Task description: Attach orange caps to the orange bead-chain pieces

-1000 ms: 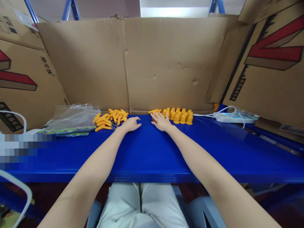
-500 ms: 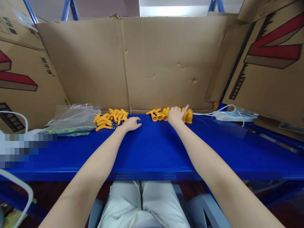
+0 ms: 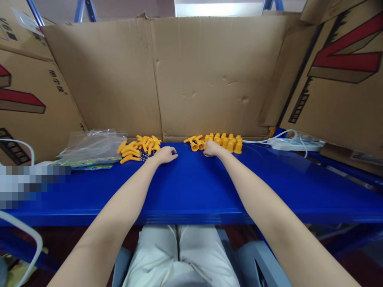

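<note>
My left hand [image 3: 167, 155] rests on the blue table, its fingers loosely curved and apart, with nothing in it. Right beside it lies a pile of curved yellow plastic pieces [image 3: 131, 152] with short metal chains [image 3: 145, 154] among them. My right hand [image 3: 213, 148] is closed on a yellow bell-shaped plastic cup [image 3: 207, 154], which is mostly covered by the fingers. Just left of that hand, yellow pieces with a round open end [image 3: 194, 147] lie on their sides. Behind and to the right, several yellow cups [image 3: 230, 144] stand in rows.
Clear plastic bags [image 3: 95, 145] are stacked on the left over colourful printed sheets. A white power strip [image 3: 295, 144] with cables lies on the right. A cardboard wall [image 3: 209, 79] closes off the back of the blue table [image 3: 185, 191], with printed cartons on both sides.
My right hand has moved left and toward me from the standing cups, and its fingers have closed on one cup. My left hand has stayed in place.
</note>
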A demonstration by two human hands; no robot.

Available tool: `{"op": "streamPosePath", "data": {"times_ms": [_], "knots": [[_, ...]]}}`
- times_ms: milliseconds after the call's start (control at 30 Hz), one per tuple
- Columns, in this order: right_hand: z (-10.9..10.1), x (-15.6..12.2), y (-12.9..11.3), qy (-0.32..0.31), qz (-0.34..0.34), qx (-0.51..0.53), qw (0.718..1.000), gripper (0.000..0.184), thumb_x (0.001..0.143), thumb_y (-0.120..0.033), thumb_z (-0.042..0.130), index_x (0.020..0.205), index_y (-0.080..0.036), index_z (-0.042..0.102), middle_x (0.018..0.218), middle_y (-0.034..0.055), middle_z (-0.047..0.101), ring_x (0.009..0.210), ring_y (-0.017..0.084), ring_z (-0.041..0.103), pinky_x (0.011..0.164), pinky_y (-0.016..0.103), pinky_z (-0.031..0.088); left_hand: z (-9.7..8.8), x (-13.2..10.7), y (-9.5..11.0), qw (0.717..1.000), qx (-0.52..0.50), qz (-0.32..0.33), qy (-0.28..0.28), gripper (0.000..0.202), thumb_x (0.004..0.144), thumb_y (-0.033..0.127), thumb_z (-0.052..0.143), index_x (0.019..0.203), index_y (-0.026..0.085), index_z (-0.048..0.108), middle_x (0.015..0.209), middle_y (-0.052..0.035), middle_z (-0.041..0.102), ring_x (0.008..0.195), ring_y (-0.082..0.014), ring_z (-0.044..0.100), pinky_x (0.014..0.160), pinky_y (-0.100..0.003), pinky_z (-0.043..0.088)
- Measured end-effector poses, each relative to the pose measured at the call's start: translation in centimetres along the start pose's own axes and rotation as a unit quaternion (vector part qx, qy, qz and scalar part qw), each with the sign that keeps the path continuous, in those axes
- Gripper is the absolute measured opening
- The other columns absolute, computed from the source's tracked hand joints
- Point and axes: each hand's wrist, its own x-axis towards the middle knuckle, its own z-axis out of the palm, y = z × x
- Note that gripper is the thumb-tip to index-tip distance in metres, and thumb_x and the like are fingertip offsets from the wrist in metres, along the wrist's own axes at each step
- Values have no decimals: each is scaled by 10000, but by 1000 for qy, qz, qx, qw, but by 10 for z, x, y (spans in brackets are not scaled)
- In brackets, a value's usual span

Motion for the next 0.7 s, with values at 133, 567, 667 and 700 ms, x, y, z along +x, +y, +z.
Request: {"op": "streamPosePath", "data": {"times_ms": [133,567,667,700], "knots": [[2,-3,-1,10,-13,16,1000,208,715,-99,621,902,-102,714,899,163,706,924,337,671,849,441,509,1,0,4,1000,7,-26,-11,241,832,367,523,967,192,619,923,-59,695,824,-205,640,693,-280,442],[17,25,12,10,-60,-37,997,304,732,-216,610,1018,-147,683,898,148,709,860,329,684,785,438,533,-7,3,19,993,52,-54,-89,252,890,353,462,968,152,591,1041,-131,674,892,-217,650,718,-276,454],[17,16,12,31,-34,-5,999,323,717,-168,608,1033,-133,666,894,140,702,851,317,681,783,418,526,-4,3,18,994,46,-60,-80,258,887,350,465,973,145,595,1020,-138,678,883,-226,650,724,-288,454],[18,13,12,61,-36,0,997,335,707,-158,615,1038,-125,659,878,136,699,832,312,682,781,412,524,-1,2,17,995,40,-60,-67,256,883,351,469,967,146,597,1001,-134,681,875,-228,649,723,-293,455]]}}
